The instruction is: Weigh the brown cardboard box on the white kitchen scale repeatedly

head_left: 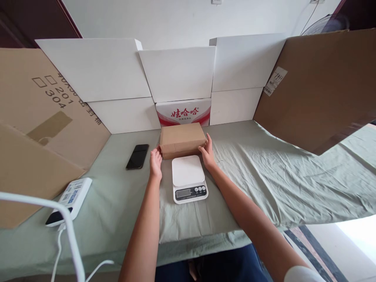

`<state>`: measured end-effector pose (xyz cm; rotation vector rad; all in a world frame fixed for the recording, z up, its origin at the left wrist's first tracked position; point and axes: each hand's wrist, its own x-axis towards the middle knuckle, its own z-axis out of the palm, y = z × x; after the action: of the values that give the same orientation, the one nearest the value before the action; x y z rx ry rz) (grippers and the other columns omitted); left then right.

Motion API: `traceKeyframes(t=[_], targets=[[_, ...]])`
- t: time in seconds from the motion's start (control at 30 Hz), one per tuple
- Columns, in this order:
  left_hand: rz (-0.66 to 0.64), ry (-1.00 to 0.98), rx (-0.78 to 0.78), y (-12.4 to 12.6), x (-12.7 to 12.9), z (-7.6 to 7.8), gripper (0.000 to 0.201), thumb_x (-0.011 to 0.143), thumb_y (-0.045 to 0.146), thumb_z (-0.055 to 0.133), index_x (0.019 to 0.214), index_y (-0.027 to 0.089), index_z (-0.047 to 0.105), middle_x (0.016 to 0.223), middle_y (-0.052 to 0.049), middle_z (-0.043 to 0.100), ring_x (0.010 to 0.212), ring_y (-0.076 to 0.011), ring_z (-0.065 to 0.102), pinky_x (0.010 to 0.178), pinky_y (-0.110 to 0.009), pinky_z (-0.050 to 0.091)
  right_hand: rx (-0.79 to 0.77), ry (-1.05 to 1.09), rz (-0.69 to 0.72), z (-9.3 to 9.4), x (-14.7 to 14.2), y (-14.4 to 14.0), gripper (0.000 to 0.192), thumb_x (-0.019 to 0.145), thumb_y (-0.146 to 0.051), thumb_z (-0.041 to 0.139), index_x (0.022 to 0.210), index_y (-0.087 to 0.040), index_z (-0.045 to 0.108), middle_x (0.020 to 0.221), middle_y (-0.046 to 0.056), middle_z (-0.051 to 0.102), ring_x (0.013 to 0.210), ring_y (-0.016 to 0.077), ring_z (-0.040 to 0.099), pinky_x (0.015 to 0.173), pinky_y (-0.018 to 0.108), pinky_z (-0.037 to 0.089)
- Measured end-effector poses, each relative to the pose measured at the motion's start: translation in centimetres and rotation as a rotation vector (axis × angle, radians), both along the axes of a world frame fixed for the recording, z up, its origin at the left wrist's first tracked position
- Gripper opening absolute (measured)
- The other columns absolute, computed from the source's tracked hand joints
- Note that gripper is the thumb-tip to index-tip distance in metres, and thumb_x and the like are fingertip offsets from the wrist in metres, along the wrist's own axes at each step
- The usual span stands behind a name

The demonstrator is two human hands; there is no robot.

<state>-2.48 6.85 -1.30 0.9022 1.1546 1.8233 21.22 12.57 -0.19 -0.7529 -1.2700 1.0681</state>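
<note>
Your left hand [155, 162] & right hand [208, 153] pressed flat vs. the two ends of the cardboard box [182, 139], center frame, just behind the white scale [188, 178]. Box was shut, contents not visible; plain brown, rectangular, resting on the green cloth [264, 176]. Black phone [137, 156] lay left of it.

White digital kitchen scale [188, 178] sits between the two grips, just short of them on the pale green cloth-covered desk [264, 176]. Black smartphone [137, 156] lies flat, left of the left grip. White power strip [70, 199] further left, nearer the desk edge. White cardboard panels [176, 72] stand beyond the grips, brown cardboard sheets [320, 86] flanking.
</note>
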Motion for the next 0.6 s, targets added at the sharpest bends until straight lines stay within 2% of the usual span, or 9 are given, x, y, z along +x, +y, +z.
traceKeyframes(t=[0.17, 0.33, 0.6], targets=[[0.012, -0.013, 0.047, -0.37, -0.55, 0.44, 0.078, 0.086, 0.081, 0.039, 0.136, 0.026, 0.063, 0.159, -0.015, 0.044, 0.151, -0.0273, 0.035, 0.123, -0.044, 0.024, -0.024, 0.037, -0.034, -0.6, 0.29, 0.3, 0.074, 0.083, -0.031, 0.058, 0.152, -0.032, 0.031, 0.155, 0.006, 0.047, 0.14, 0.0246, 0.049, 0.121, 0.054, 0.033], [-0.004, -0.012, 0.042, -0.45, -0.35, 0.5, 0.079, 0.084, 0.082, 0.04, 0.135, 0.025, 0.063, 0.158, -0.015, 0.046, 0.149, -0.0279, 0.039, 0.122, -0.044, 0.026, -0.03, 0.01, -0.059, -0.62, 0.33, 0.29, 0.067, 0.081, -0.031, 0.06, 0.146, -0.03, 0.042, 0.145, 0.008, 0.055, 0.131, 0.0259, 0.055, 0.114, 0.051, 0.041], [-0.003, -0.021, 0.027, -0.18, -0.3, 0.1, 0.083, 0.082, 0.083, 0.043, 0.134, 0.022, 0.063, 0.157, -0.018, 0.046, 0.148, -0.0299, 0.04, 0.121, -0.047, 0.027, -0.05, -0.015, -0.075, -0.48, 0.31, 0.24, 0.064, 0.08, -0.031, 0.059, 0.143, -0.029, 0.045, 0.14, 0.007, 0.058, 0.122, 0.0256, 0.057, 0.11, 0.049, 0.044]])
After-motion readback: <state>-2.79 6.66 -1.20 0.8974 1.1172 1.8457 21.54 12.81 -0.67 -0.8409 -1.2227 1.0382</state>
